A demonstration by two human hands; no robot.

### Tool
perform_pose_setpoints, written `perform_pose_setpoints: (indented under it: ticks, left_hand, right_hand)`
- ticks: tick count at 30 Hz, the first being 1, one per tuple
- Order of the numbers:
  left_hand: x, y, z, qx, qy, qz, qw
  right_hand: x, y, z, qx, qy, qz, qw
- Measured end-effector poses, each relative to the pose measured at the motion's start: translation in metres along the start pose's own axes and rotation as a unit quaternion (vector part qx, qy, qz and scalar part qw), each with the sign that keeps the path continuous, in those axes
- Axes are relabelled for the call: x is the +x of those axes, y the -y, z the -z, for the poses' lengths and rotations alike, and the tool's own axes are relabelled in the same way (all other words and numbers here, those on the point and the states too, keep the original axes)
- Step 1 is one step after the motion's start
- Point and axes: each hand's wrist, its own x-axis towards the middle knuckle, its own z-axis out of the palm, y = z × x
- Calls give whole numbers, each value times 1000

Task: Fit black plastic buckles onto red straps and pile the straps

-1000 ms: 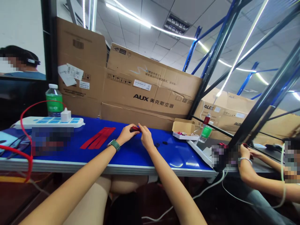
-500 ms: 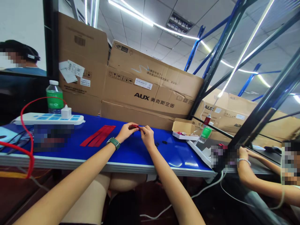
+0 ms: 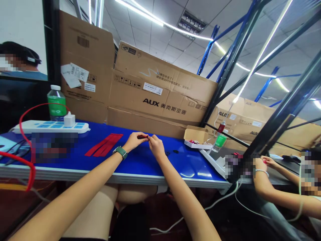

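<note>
My left hand (image 3: pixel 134 141), with a green-strapped watch on its wrist, and my right hand (image 3: pixel 155 146) meet above the blue tabletop (image 3: pixel 160 164). Between their fingertips they pinch a small red and black piece (image 3: pixel 142 137); its exact kind is too small to tell. Several long red strips (image 3: pixel 104 144) lie flat to the left of my left hand. Small black pieces (image 3: pixel 172 152) sit just right of my right hand, apart from it.
A white power strip (image 3: pixel 50 127) with a plugged-in charger and a red cable lies at the table's far left, near a green-labelled bottle (image 3: pixel 56 103). A small open carton (image 3: pixel 197 139) stands at the far right. Another person's hands (image 3: pixel 263 163) work beyond a metal rack post.
My hands have stayed together on the small piece, shifting only slightly. The whole view has tilted a little.
</note>
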Motion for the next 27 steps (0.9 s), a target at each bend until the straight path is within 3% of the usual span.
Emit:
perform_pose_setpoints:
  ticks: [4,7,13,16,23,25,27]
  left_hand:
    - [-1,-3,2,9,2,5,1000]
    - [-1,-5,3,9,15,14,1000]
    - [-3,-11,2,-34,-12,42,998]
    - [-4,-14,1,-52,-18,41,998]
    - [-2,-11,4,-4,6,28,1000]
    - [-2,-10,4,-15,4,33,999]
    - [-2,-10,4,-36,-12,38,999]
  right_hand:
    - [-1,-2,3,-23,24,30,999]
    - [-2,-5,7,21,8,47,999]
    - [4,-2,6,229,-81,-47,969]
    - [5,-1,6,277,-104,-70,953]
    - [1,-6,7,247,-27,-15,968]
    - [2,-5,6,298,-31,-48,953]
    - [5,-3,4,380,-35,-105,919]
